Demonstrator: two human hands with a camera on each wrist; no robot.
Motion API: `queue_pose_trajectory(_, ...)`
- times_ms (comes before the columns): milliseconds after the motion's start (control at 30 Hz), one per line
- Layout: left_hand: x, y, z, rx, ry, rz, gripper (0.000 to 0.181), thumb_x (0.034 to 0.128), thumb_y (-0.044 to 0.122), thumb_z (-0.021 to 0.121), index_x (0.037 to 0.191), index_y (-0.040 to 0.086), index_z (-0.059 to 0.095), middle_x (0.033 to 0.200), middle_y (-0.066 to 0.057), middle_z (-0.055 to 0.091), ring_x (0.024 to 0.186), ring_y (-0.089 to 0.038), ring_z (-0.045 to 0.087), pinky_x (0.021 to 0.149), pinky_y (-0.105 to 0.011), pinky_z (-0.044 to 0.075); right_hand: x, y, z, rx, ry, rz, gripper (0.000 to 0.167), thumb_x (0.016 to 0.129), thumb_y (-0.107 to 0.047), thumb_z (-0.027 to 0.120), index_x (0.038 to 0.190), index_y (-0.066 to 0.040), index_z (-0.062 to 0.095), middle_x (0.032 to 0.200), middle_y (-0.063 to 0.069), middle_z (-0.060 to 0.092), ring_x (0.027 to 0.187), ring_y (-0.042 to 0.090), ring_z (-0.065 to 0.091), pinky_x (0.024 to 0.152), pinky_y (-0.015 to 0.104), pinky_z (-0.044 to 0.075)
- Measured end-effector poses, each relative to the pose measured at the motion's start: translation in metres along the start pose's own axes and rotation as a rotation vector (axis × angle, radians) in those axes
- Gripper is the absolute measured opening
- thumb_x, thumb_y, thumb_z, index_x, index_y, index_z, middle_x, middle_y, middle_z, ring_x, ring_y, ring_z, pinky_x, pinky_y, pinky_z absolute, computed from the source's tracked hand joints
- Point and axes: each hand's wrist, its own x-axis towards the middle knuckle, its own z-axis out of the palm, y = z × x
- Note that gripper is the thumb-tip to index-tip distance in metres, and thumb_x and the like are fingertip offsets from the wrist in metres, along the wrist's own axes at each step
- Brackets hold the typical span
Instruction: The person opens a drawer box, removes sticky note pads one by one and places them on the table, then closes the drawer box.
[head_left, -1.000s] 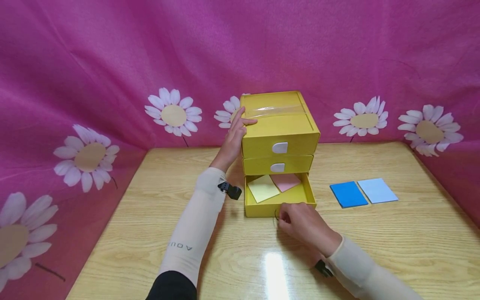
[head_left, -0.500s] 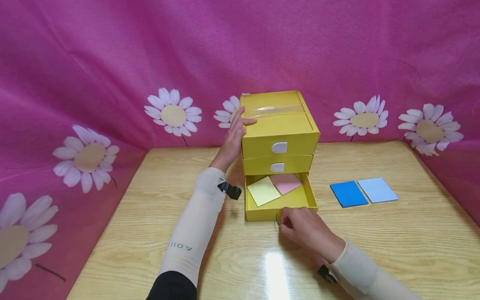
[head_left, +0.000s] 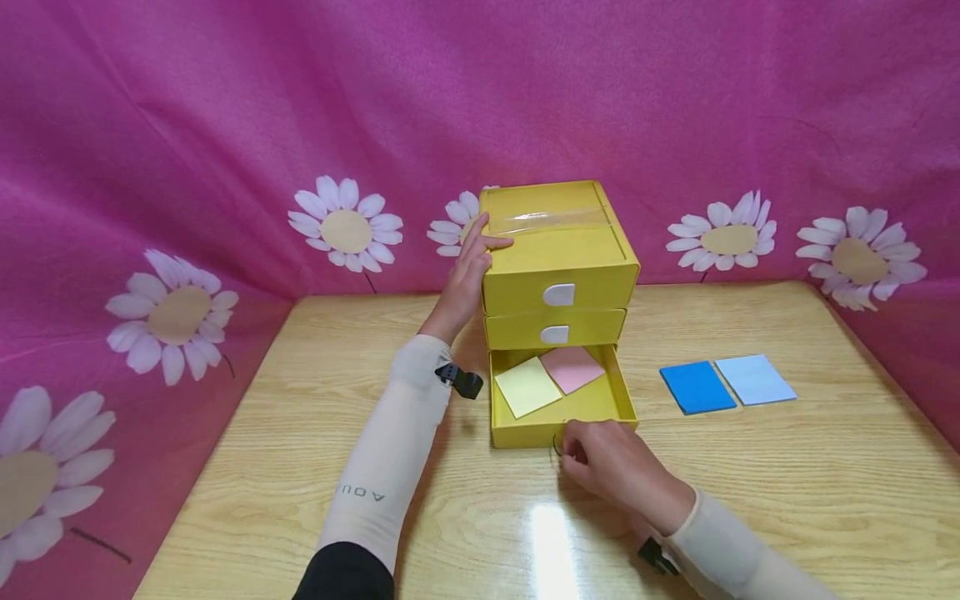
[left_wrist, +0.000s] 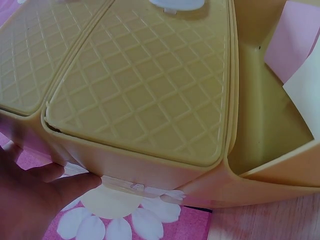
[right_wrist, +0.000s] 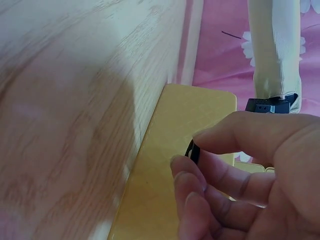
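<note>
A yellow drawer cabinet [head_left: 558,287] stands in the middle of the table in the head view. Its bottom drawer [head_left: 498,437] is pulled out and holds a pale yellow note pad [head_left: 528,387] and a pink note pad [head_left: 572,369]. My left hand [head_left: 463,283] rests against the cabinet's left side, with fingertips over the top edge. At the drawer's front my right hand [head_left: 611,458] pinches a small black drawer pull [right_wrist: 194,151] between thumb and index finger. Fingers hide most of the pull.
A dark blue note pad [head_left: 697,387] and a light blue note pad [head_left: 754,380] lie side by side on the wooden table [head_left: 322,400], right of the cabinet. A pink flowered cloth [head_left: 480,92] hangs behind and along both sides.
The bottom drawer has slid a little farther out toward me, with my right hand on its pull and both pads inside. My left hand has stayed on the cabinet.
</note>
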Motion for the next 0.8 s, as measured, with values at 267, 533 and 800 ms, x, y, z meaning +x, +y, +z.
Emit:
queue_pose_trajectory(267, -0.001, 0.000, 0.000, -0.010, -0.008, -0.010, 0.047, 0.0964, 0.027, 0.028, 0.127, 0.008, 0.058, 0.161, 0.004, 0.012, 0.145, -0.007, 0.007, 0.115, -0.047, 0.011, -0.001, -0.001, 0.000, 0.002, -0.003, -0.005, 0.012, 0.077, -0.012, 0.068, 0.072, -0.020, 0.061, 0.062, -0.014, 0.050, 0.057, 0.006, 0.044, 0.053, 0.024, 0.038)
queue_pose_trajectory(533, -0.005, 0.018, -0.003, -0.018, -0.032, -0.017, 0.043, 0.0969, 0.013, 0.028, 0.127, 0.001, 0.056, 0.161, -0.008, 0.009, 0.147, -0.023, 0.005, 0.114, -0.052, 0.008, -0.003, 0.000, -0.001, -0.005, 0.006, -0.029, 0.011, 0.076, -0.011, 0.068, 0.073, -0.020, 0.062, 0.062, -0.015, 0.051, 0.057, 0.005, 0.044, 0.053, 0.023, 0.038)
queue_pose_trajectory(800, -0.005, 0.016, -0.001, 0.000, -0.013, -0.020, 0.047, 0.0955, 0.022, 0.027, 0.127, 0.004, 0.057, 0.161, -0.002, 0.011, 0.146, -0.011, 0.007, 0.115, -0.046, 0.009, -0.004, 0.001, -0.003, -0.009, 0.011, -0.052, 0.009, 0.075, -0.011, 0.066, 0.074, -0.019, 0.063, 0.063, -0.015, 0.051, 0.057, 0.004, 0.044, 0.052, 0.023, 0.037)
